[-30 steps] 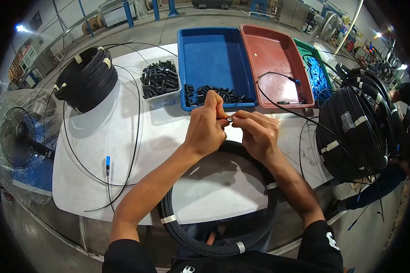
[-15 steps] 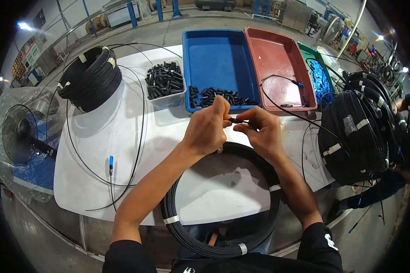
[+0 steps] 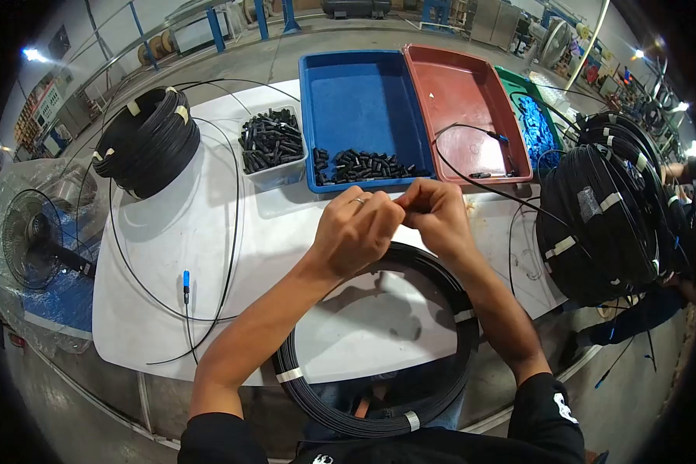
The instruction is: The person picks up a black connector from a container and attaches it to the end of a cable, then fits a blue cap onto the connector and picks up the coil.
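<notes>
My left hand [image 3: 357, 232] and my right hand [image 3: 441, 220] meet just in front of the blue tray [image 3: 363, 100]. Both have their fingers closed, and what lies between them is hidden by the fingers. Below my hands a coil of black cable [image 3: 290, 375], tied with white tape, lies at the near table edge and overhangs it. Black connector parts [image 3: 371, 166] are heaped at the near end of the blue tray. More black parts [image 3: 274, 139] fill a clear plastic box [image 3: 277, 178] to its left.
A red tray [image 3: 460, 93] holds a cable end; blue pieces [image 3: 537, 124] lie in the green tray beyond. Cable coils stand left [image 3: 151, 143] and right [image 3: 595, 224]. A blue-tipped cable [image 3: 186, 284] crosses the white table [image 3: 131, 340]. A person's arm [image 3: 634, 321] shows at right.
My left hand has turned and its fingers have curled over. The small black piece that showed between my hands is now hidden. The whole view has shifted slightly.
</notes>
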### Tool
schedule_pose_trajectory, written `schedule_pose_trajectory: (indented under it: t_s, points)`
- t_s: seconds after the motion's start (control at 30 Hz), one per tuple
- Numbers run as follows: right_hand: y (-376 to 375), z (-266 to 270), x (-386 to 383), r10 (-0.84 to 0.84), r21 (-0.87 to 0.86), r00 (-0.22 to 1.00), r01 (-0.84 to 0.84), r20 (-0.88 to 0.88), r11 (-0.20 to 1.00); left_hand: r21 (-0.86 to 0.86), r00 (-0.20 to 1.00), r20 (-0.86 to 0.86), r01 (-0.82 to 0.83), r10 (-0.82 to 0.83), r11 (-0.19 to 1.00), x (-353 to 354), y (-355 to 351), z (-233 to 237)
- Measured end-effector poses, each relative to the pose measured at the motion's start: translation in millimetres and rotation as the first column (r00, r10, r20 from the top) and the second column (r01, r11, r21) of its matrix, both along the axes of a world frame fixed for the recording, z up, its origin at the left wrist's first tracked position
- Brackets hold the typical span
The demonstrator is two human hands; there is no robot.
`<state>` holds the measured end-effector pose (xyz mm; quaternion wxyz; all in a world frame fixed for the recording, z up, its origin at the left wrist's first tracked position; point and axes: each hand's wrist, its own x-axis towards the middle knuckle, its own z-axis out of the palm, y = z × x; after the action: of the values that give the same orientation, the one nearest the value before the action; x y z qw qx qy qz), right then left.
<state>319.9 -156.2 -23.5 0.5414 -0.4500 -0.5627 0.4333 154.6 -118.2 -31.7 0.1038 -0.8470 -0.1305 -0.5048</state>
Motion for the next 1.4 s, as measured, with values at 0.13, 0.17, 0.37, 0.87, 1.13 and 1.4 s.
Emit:
schedule_pose_trajectory:
  t_s: [0.13,0.17,0.37,0.87,1.13,1.4]
  points:
    - [7.6,-4.0,5.2,0.107,0.070,0.994,-0.108,0.018,0.992,-0.032,0.992,-0.062,-0.109,0.107,0.994,-2.9,-2.8,3.4]
    - [5.8,-6.6,4.4,0.114,0.071,0.993,-0.115,0.017,0.991,-0.031,0.992,-0.063,-0.116,0.114,0.993,-3.7,-2.5,2.1]
    - [-0.4,-17.9,5.6,-0.292,0.570,0.867,0.011,0.403,0.821,-0.798,0.990,0.137,0.096,0.023,0.595,-1.8,4.4,12.0]
    - [-6.1,0.6,-8.2,-0.116,0.182,0.976,0.082,0.184,0.980,-0.260,0.995,0.091,-0.006,0.031,0.966,-0.6,-5.7,0.8]
    - [6.2,6.2,7.3,0.108,-0.033,0.994,-0.108,0.022,0.994,-0.211,0.995,0.096,-0.006,0.026,0.977,-5.1,3.8,-1.0]
    - [2.9,-16.8,7.1,-0.382,0.694,0.826,-0.015,0.414,0.720,-0.826,0.987,0.161,0.137,-0.003,0.546,0.4,7.0,14.2]
